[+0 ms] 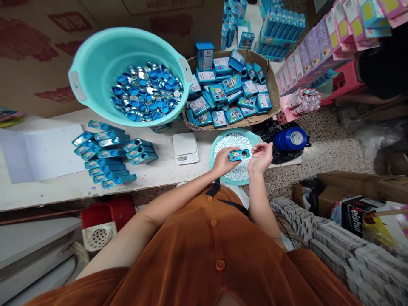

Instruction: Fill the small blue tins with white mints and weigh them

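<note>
My left hand (223, 162) is closed around a small blue candy tin (238, 154), its round hole facing up, above a turquoise basin (214, 148) of small white candies (237, 172). Beside the tin's right end, my right hand (260, 158) is turned palm up with its fingers partly curled; I make out nothing in it. To the left lies a white digital scale (185, 144) with a lit display. Several blue tins (110, 153) stand in rows further left, some with dark round openings on top.
A large turquoise tub (95, 55) of round blue and silver caps (146, 93) stands behind the scale. Right of it, a cardboard tray (276, 91) holds many blue tins. A blue tape roll (290, 138) rests on black plastic. Stacked pink boxes (314, 46) stand at the right.
</note>
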A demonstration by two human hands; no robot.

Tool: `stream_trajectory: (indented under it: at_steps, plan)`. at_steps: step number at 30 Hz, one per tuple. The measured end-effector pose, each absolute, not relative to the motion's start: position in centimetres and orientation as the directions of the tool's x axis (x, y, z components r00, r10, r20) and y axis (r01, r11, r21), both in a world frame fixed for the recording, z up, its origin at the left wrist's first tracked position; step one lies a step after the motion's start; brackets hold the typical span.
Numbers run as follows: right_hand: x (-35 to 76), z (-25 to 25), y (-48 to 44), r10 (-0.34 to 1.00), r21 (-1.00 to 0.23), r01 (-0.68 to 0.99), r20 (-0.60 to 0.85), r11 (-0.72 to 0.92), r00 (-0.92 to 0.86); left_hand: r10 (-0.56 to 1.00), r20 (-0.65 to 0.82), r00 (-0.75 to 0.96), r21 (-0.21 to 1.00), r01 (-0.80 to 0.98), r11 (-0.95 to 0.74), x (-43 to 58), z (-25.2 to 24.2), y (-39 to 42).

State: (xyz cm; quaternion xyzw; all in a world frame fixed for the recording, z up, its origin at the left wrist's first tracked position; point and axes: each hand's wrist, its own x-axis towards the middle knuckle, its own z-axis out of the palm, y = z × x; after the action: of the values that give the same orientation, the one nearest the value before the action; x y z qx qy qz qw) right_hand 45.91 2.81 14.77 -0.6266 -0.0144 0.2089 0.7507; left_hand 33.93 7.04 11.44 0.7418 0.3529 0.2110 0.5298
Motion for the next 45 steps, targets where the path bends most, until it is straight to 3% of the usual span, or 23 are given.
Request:
stream_trajectory:
  at_steps: [3, 5, 8, 10, 15, 18, 23, 26, 29, 32, 34, 36, 40, 45]
  plan:
    - [47.8, 12.0, 1.3, 0.267, -0.954, -0.297, -0.275, 0.046, 0.924, 0.741, -0.065, 0.669, 0.984, 0.167, -0.064, 33.0, 9.9, 7.2]
    - [48.9, 9.4, -0.1, 0.31, -0.959, -0.243, -0.278, -0.147, 0.909, 0.752, -0.104, 0.65, 0.987, 0.164, -0.005, 32.0, 8.9, 7.4]
    - [49.8, 5.4, -1.9, 0.491, -0.884, 0.036, -0.225, -0.467, 0.842, 0.771, -0.123, 0.625, 0.984, 0.177, 0.014, 30.2, 8.2, 7.8]
    - [49.8, 3.2, -2.5, 0.597, -0.789, 0.255, -0.169, -0.559, 0.784, 0.774, -0.101, 0.625, 0.982, 0.186, -0.023, 29.2, 8.3, 8.2]
    - [47.6, -0.3, -1.9, 0.753, -0.533, 0.586, -0.162, -0.61, 0.637, 0.782, -0.057, 0.621, 0.978, 0.191, -0.081, 27.6, 9.1, 8.5]
    - [46.4, -1.3, -1.6, 0.769, -0.457, 0.638, -0.192, -0.62, 0.61, 0.79, -0.058, 0.61, 0.979, 0.188, -0.073, 27.4, 9.2, 8.3]
    - [46.1, -0.9, -1.8, 0.774, -0.437, 0.639, -0.314, -0.632, 0.55, 0.821, -0.123, 0.558, 0.98, 0.201, 0.011, 27.9, 9.1, 8.1]
    - [46.1, 0.0, -1.5, 0.741, -0.471, 0.573, -0.388, -0.671, 0.549, 0.826, -0.152, 0.542, 0.977, 0.21, 0.043, 28.2, 9.0, 8.0]
    - [45.8, 0.7, -0.7, 0.691, -0.625, 0.359, -0.433, -0.693, 0.58, 0.829, -0.17, 0.533, 0.969, 0.243, 0.042, 28.4, 8.9, 7.9]
    - [45.7, 1.7, 0.1, 0.545, -0.78, -0.173, -0.559, -0.602, 0.625, 0.822, -0.153, 0.548, 0.962, 0.274, -0.004, 28.3, 8.8, 7.9]
    - [46.1, 2.9, 0.5, 0.476, -0.729, -0.54, -0.684, -0.422, 0.553, 0.812, -0.131, 0.569, 0.953, 0.297, -0.054, 28.3, 8.9, 7.9]
    - [46.7, 4.5, 0.8, 0.503, -0.626, -0.744, -0.732, -0.233, 0.459, 0.804, -0.108, 0.585, 0.94, 0.322, -0.108, 28.4, 9.1, 8.0]
    - [47.7, 8.3, 0.9, 0.611, -0.515, -0.856, -0.664, 0.044, 0.431, 0.762, -0.083, 0.643, 0.905, 0.368, -0.212, 29.1, 9.8, 8.0]
    - [47.1, 11.7, 1.4, 0.621, -0.562, -0.819, -0.6, 0.121, 0.504, 0.695, -0.069, 0.716, 0.853, 0.403, -0.331, 30.1, 10.6, 7.8]
